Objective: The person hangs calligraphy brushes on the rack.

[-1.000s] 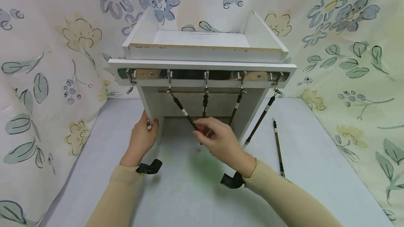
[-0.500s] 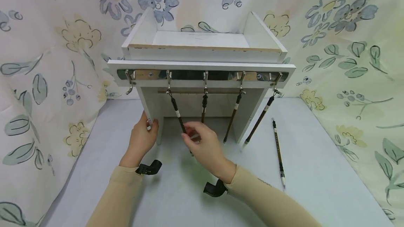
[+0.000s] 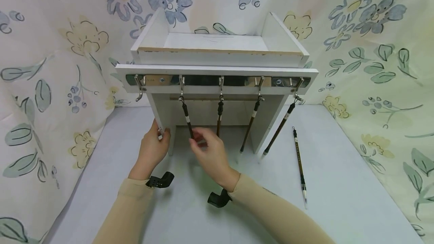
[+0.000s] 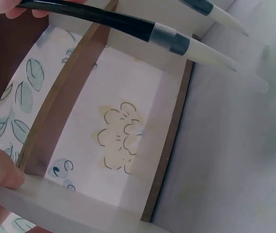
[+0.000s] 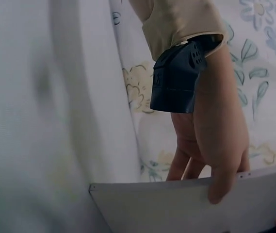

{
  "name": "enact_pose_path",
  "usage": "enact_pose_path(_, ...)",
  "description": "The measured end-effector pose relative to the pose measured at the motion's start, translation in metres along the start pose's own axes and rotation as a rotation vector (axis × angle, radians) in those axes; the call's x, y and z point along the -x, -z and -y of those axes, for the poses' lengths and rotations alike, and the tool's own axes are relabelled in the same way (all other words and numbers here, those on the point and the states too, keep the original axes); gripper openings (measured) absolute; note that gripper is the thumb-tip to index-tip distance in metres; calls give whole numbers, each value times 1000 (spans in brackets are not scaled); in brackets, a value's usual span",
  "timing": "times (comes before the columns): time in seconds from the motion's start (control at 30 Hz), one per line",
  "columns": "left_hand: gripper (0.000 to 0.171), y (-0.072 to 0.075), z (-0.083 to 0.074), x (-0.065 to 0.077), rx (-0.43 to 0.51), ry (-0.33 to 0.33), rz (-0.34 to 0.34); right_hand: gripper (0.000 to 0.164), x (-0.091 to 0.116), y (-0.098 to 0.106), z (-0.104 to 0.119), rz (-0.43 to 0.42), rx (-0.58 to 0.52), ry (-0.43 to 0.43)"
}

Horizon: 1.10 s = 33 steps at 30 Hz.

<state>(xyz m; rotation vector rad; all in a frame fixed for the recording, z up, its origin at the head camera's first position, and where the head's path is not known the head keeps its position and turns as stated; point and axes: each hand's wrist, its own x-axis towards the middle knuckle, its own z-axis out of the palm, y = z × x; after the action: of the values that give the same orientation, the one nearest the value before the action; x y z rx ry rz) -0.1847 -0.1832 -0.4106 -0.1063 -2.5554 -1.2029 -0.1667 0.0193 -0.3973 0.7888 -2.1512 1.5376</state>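
My left hand grips the left side panel of a white wooden rack, with the thumb on its inner face in the right wrist view. My right hand pinches a dark-handled writing brush between thumb and fingertips. That brush hangs by its cord loop from the second hook from the left. Its pale tip shows in the left wrist view; in the head view the hand hides its lower end. More brushes hang to its right: one in the middle, another, and one far right.
The leftmost hook carries nothing. One more brush lies on the white table at the right. An open white box tops the rack. Floral cloth surrounds the table.
My right hand has moved left and slightly down with the brush, which has gone from a slant to nearly upright. The left hand has stayed on the panel.
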Motion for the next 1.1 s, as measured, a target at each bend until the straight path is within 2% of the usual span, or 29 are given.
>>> enact_pose_path(0.8,48,0,-2,1,11,13,5,33,1,5,5,33,41,61)
enact_pose_path(1.1,50,1,-2,1,3,13,1,44,9,24,11,108,40,74)
